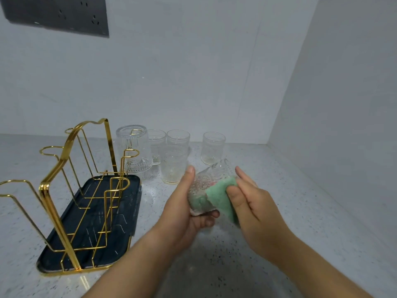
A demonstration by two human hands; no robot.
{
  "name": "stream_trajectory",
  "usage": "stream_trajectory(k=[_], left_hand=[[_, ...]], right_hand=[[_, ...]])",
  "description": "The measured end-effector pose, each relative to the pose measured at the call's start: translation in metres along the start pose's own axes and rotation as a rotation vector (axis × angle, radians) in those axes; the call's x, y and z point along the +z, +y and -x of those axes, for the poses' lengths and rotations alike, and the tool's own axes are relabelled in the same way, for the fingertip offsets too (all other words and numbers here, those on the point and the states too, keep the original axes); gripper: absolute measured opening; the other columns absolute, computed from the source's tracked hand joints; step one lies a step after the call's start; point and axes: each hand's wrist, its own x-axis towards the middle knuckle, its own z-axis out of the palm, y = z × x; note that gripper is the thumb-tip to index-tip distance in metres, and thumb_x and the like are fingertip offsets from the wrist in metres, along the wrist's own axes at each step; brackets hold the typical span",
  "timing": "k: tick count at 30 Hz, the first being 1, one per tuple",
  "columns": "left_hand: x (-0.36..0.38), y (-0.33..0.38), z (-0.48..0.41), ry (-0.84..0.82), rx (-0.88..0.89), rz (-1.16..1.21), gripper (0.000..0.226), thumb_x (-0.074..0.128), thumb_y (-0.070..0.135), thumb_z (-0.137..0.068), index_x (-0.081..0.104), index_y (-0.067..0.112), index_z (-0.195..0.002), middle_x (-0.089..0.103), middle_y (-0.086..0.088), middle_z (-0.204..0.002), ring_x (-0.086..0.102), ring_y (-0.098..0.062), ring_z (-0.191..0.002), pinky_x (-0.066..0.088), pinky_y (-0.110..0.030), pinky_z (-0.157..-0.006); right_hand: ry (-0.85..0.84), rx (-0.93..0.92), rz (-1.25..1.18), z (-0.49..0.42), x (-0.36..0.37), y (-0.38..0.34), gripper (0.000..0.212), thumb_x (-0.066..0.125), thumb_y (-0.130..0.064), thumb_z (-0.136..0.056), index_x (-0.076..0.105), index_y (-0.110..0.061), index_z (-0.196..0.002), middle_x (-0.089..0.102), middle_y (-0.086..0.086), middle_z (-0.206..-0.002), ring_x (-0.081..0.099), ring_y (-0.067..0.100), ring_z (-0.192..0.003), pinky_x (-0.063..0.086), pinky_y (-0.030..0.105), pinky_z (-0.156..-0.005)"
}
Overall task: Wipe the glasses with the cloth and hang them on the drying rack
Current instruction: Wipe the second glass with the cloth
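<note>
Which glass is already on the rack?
The leftmost glass, upside down over a far peg of the rack; four others stand upright on the counter, one is in the left hand.

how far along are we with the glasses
Early. Done: one hung glass sits upside down on the gold rack. In hand: left hand holds a second glass; right hand holds the green cloth against it. Left: four standing glasses on the counter, plus hanging this one.

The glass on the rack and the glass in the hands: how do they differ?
The glass on the rack hangs upside down, untouched; the glass in the hands lies tilted, gripped by the left hand. The right hand presses a green cloth on the latter only. Both are clear and patterned.
</note>
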Motion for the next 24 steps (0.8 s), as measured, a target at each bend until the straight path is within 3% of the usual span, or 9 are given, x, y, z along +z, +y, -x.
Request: stream_trajectory(k=[2,4,8,11,14,16,18,20,24], left_hand=[[-0.001,0.002,-0.001,-0.007,-0.083,0.0,0.061,0.047,0.068,-0.097,0.073,0.012,-0.097,0.062,-0.007,-0.069,0.052,-0.016,-0.049,0.035,-0.023,-0.043],[0.002,0.0,0.0,0.035,0.017,-0.039,0.057,0.045,0.064,-0.1,0.065,0.011,-0.102,0.058,-0.006,-0.065,0.049,-0.014,-0.045,0.033,-0.021,-0.038],[-0.002,-0.013,-0.002,0.18,0.478,-0.416,0.032,0.062,0.055,-0.099,0.051,0.027,-0.108,0.063,-0.002,-0.085,0.061,-0.01,-0.062,0.05,-0.025,-0.053],[-0.017,-0.024,-0.005,0.164,0.675,-0.781,0.043,0.063,0.065,-0.082,0.044,0.051,-0.118,0.061,0.003,-0.11,0.065,-0.01,-0.091,0.053,-0.021,-0.076],[-0.011,-0.02,-0.003,0.101,0.573,-0.556,0.039,0.066,0.062,-0.078,0.047,0.054,-0.111,0.068,0.01,-0.098,0.067,-0.008,-0.079,0.055,-0.023,-0.065],[-0.002,-0.009,-0.001,0.041,0.32,-0.239,0.047,0.069,0.062,-0.083,0.053,0.029,-0.113,0.068,-0.001,-0.084,0.064,-0.017,-0.063,0.049,-0.028,-0.049],[0.0,0.002,-0.001,-0.012,0.026,-0.014,0.056,0.059,0.069,-0.092,0.064,0.015,-0.106,0.064,-0.007,-0.075,0.055,-0.018,-0.051,0.039,-0.022,-0.039],[-0.002,0.007,0.0,-0.043,-0.118,0.037,0.059,0.049,0.067,-0.097,0.072,0.013,-0.101,0.062,-0.006,-0.071,0.05,-0.015,-0.046,0.033,-0.017,-0.034],[0.0,0.001,-0.002,0.049,0.121,-0.081,0.047,0.05,0.055,-0.103,0.059,0.009,-0.109,0.061,-0.006,-0.07,0.053,-0.017,-0.048,0.037,-0.022,-0.037]], right_hand=[[-0.003,-0.056,0.07,0.003,0.005,0.01,0.052,0.031,-0.056,-0.104,0.052,-0.018,-0.075,0.058,-0.016,-0.074,0.05,-0.004,-0.134,0.021,0.009,-0.118],[0.003,0.007,0.008,0.003,0.004,0.009,0.061,0.032,-0.057,-0.105,0.061,-0.008,-0.083,0.066,-0.02,-0.082,0.039,-0.024,-0.13,0.023,0.001,-0.111],[0.022,0.216,-0.304,-0.005,-0.003,-0.008,0.059,0.039,-0.051,-0.102,0.064,-0.001,-0.084,0.059,-0.007,-0.06,0.057,-0.003,-0.063,0.048,0.012,-0.066],[-0.004,0.337,-0.422,-0.013,-0.016,-0.017,0.053,0.039,-0.036,-0.108,0.068,0.004,-0.089,0.067,0.011,-0.062,0.061,0.015,-0.057,0.05,0.018,-0.053],[-0.021,0.291,-0.402,-0.014,-0.02,-0.02,0.049,0.04,-0.033,-0.108,0.065,-0.001,-0.081,0.061,0.001,-0.057,0.055,0.012,-0.052,0.047,0.022,-0.052],[-0.029,0.201,-0.272,-0.01,-0.017,-0.018,0.046,0.042,-0.036,-0.106,0.06,-0.006,-0.076,0.061,-0.006,-0.061,0.055,0.001,-0.058,0.047,0.021,-0.058],[-0.075,0.113,-0.125,-0.004,-0.01,-0.009,0.05,0.04,-0.046,-0.1,0.057,-0.006,-0.077,0.071,0.006,-0.086,0.056,-0.025,-0.097,0.048,0.013,-0.086],[-0.108,0.064,-0.051,0.0,-0.006,-0.004,0.054,0.037,-0.053,-0.095,0.056,-0.005,-0.078,0.068,0.019,-0.104,0.028,-0.038,-0.123,0.034,0.004,-0.106],[-0.075,0.145,-0.157,-0.004,-0.006,-0.008,0.053,0.039,-0.05,-0.095,0.062,-0.003,-0.084,0.072,-0.019,-0.086,0.048,-0.031,-0.104,0.041,0.012,-0.1]])
